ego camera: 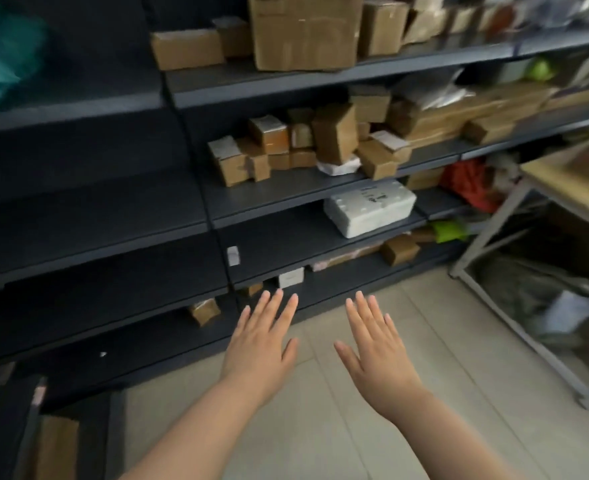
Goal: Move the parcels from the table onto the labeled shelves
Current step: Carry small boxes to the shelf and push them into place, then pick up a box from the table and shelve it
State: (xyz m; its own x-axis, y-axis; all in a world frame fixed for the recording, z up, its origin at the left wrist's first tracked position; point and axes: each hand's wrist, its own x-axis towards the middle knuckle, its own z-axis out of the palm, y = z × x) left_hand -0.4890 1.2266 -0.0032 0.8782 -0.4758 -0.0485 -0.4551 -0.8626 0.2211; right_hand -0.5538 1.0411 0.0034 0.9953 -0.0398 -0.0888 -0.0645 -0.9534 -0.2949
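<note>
The shelves (269, 197) stand beyond the left hand (262, 344) and right hand (376, 351). Ahead of the right hand a foam box (369, 207) lies on one shelf, with small boxes (334, 136) piled on the shelf above. The table (570, 188) stands well to that hand's right.

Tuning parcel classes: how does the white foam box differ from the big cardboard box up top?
The white foam box is white, the big cardboard box brown. The foam box lies low, flat and skewed; the cardboard box stands taller, two levels higher. Both rest on dark shelves.

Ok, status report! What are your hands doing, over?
Left hand, right hand open, empty. Parcels on shelves ahead. Table off right, nothing blocking.
</note>
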